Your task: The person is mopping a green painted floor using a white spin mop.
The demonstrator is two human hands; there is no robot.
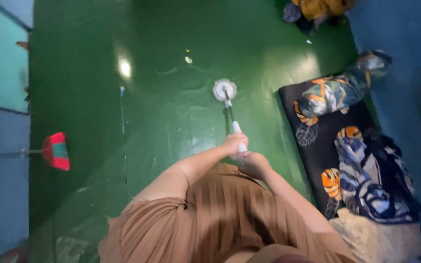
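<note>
Both hands, left hand [234, 144] above right hand [252, 162], grip the mop handle [235, 125], pushing its round white head [224, 90] far across the wet green floor [171, 122].

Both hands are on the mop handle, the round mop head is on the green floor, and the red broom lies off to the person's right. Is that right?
Not quite. The head view shows the red broom off to the person's left, near the blue wall. The rest holds: the left hand and right hand grip the mop handle, and the round mop head is on the green floor.
</note>
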